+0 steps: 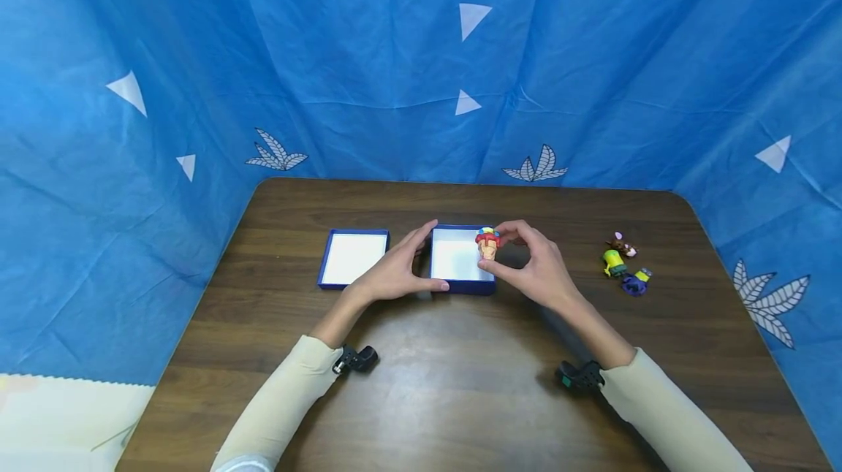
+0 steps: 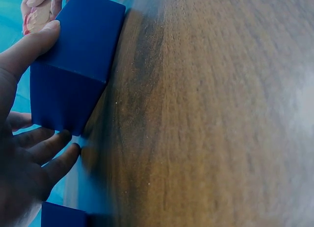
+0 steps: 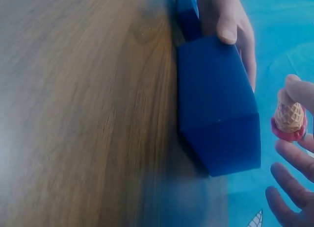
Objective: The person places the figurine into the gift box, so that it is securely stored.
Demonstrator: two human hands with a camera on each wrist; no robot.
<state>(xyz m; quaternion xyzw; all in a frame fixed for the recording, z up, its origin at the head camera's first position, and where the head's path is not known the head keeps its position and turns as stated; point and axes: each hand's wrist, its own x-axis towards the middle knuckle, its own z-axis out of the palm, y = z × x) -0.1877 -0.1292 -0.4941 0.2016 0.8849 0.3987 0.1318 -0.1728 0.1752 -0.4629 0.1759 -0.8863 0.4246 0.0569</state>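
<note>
In the head view a blue box with a white inside stands open on the table. My left hand holds its left side, the thumb on the near wall and the fingers spread towards the far side. The left wrist view shows the thumb on the box's blue wall. Over the right part of the box, my right hand pinches a small toy ice-cream cone with a red and blue top. Its waffle pattern shows clearly in the right wrist view.
Left of the box lies a shallow blue tray or lid with a white inside. Several small toy figures lie to the right: a brown one, a yellow-green one and a purple one. Blue curtain surrounds the wooden table.
</note>
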